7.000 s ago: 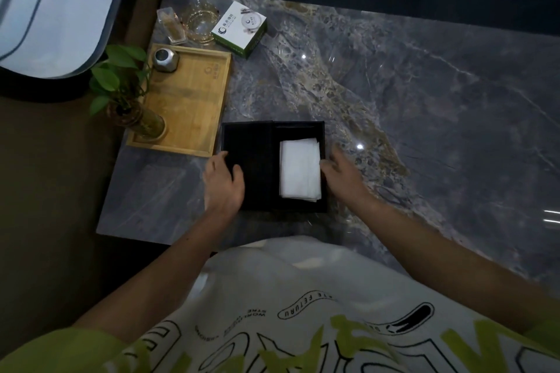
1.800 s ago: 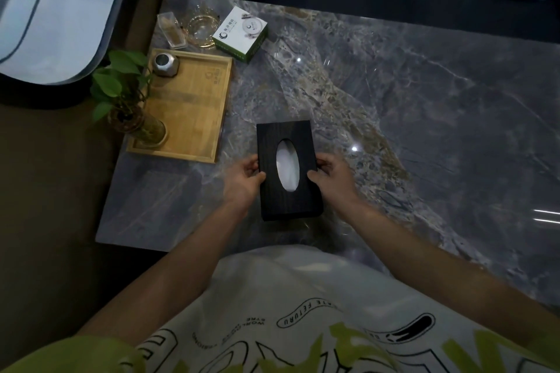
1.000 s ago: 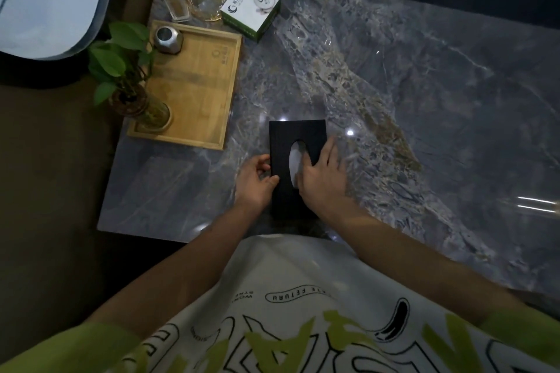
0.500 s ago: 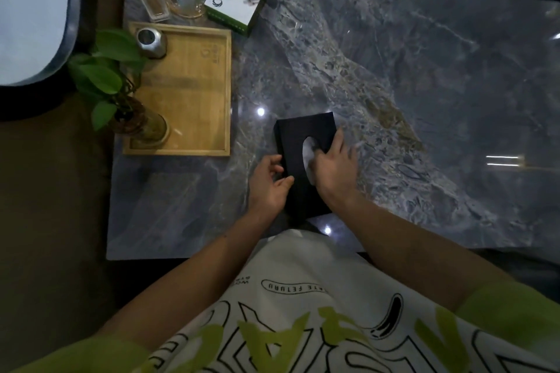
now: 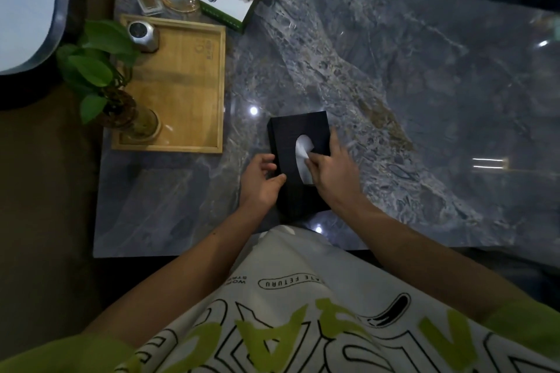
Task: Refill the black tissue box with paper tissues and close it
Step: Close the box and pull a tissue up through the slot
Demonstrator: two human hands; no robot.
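On table [image 5: 394,85], left hand [image 5: 260,182] grips black box [image 5: 291,133] pointing away; right hand [image 5: 333,172] pinches tissue [image 5: 301,145].

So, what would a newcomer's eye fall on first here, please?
The closed black box sits near the front edge of the table, white tissue showing in its oval slot. The right hand pinches that tissue while the left hand grips the box's left side. Further left, a wooden tray bears a plant.
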